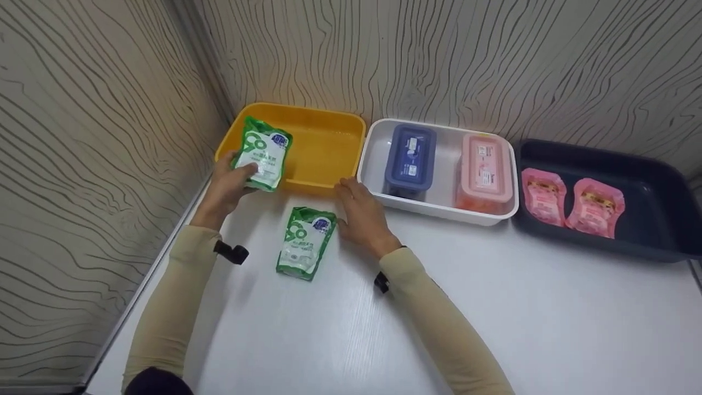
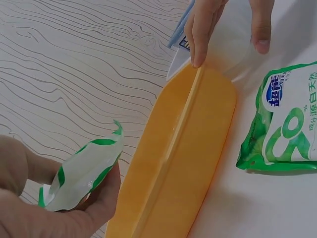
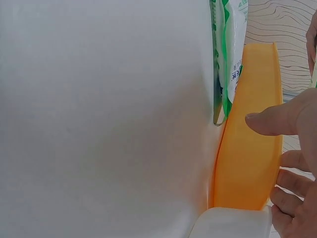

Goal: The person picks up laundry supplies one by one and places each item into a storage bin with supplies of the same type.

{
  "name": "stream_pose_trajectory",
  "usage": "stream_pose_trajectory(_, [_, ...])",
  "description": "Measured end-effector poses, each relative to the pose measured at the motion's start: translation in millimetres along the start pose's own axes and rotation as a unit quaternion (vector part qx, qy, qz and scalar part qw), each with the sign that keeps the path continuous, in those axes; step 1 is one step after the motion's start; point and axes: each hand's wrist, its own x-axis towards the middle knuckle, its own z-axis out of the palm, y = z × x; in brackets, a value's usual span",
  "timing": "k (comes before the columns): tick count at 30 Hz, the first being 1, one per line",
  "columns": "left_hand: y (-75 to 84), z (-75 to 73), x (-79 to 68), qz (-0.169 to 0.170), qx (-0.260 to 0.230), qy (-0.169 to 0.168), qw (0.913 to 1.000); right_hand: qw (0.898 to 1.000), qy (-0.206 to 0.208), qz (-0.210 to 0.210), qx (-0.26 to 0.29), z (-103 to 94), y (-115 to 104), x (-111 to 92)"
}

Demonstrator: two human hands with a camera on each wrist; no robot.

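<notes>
My left hand grips a green-and-white detergent refill pouch, thumb across its front, over the left part of the yellow bin. In the left wrist view the held pouch is seen edge-on between thumb and fingers. At the bin's near right corner, my right hand rests its fairly straight fingers on the rim, thumb held apart. A second, matching detergent pouch lies face up on the table in front of the bin, close to the right thumb.
To the right, a white bin holds a blue-lidded box and a pink-lidded box. Beside it, a dark navy bin contains two pink pouches. Wood-patterned walls stand behind and at the left.
</notes>
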Motion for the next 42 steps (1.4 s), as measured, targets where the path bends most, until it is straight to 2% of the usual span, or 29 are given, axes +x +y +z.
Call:
stream_pose_trajectory(4, [0.6, -2.1, 3.7, -0.004, -0.004, 0.000, 1.0000, 1.000, -0.008, 0.005, 0.002, 0.4, -2.0, 0.6])
stream_pose_trajectory(11, [1.4, -4.2, 11.8, 0.019, -0.007, -0.002, 0.9998, 1.000, -0.003, -0.004, -0.021, 0.8, -3.6, 2.2])
stream_pose_trajectory(13, [2.0, -3.9, 14.6, 0.013, -0.008, 0.003, 0.9999, 1.000, -0.003, -0.003, -0.021, 0.9, -4.1, 2.4])
stream_pose_trajectory(18, [2.3, -2.6, 22.0, -0.004, -0.037, 0.010, 0.9992, 1.000, 0.002, -0.002, -0.008, 1.0, -4.2, 2.3])
stream_pose_trajectory(23, [-2.4, -1.4, 32.2, -0.008, -0.083, 0.003, 0.9965, 1.000, 0.012, -0.001, -0.006, 0.9, -2.4, 2.3])
stream_pose_trajectory(30, [-11.6, -0.7, 47.0, -0.027, -0.165, 0.006, 0.9859, 1.000, 0.016, 0.000, -0.002, 0.4, -1.9, 1.5])
stream_pose_trajectory(33, [-13.1, -0.3, 51.6, -0.031, -0.205, 0.000, 0.9782, 1.000, 0.017, 0.001, -0.001, 0.7, -1.8, 1.0])
stream_pose_trajectory(37, [-14.8, 0.5, 56.2, -0.032, -0.266, -0.016, 0.9632, 1.000, 0.029, -0.011, -0.008, 2.3, -0.9, 1.1])
stream_pose_trajectory(42, [-17.9, 2.5, 59.9, -0.029, -0.291, -0.026, 0.9560, 0.999, 0.038, -0.024, -0.017, 4.5, 0.1, 1.6])
